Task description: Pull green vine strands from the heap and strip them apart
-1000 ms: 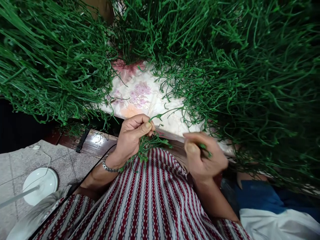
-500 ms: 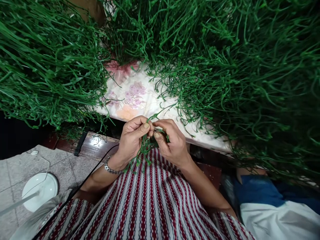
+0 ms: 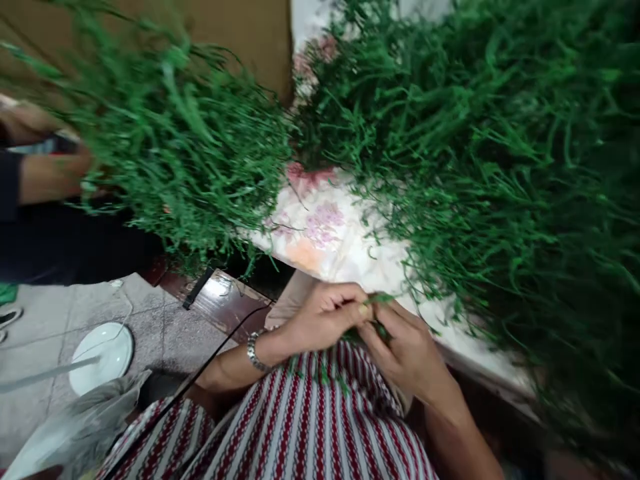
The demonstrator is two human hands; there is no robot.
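Observation:
My left hand (image 3: 333,317), with a metal watch band at its wrist, pinches green stems just past the table's front edge. Touching it, my right hand (image 3: 405,343) is closed on the same green stems (image 3: 383,298), a bit of which sticks out above the fingertips. More green ends (image 3: 323,375) hang over the striped cloth on my lap. The fingers hide most of the stems between the hands. Large piles of thin green stems lie on the table, one at the left (image 3: 195,153) and one at the right (image 3: 465,200).
A flowered cloth (image 3: 345,247) covers the table. Another person's arm (image 3: 50,177) is at the far left, near a brown board (image 3: 240,33). A white round base (image 3: 103,357) stands on the tiled floor. A black cable crosses my left forearm.
The view has swung left and blurred, so the scene sits further right and lower. Another person's arm has come into view. My hands stay together on the stems.

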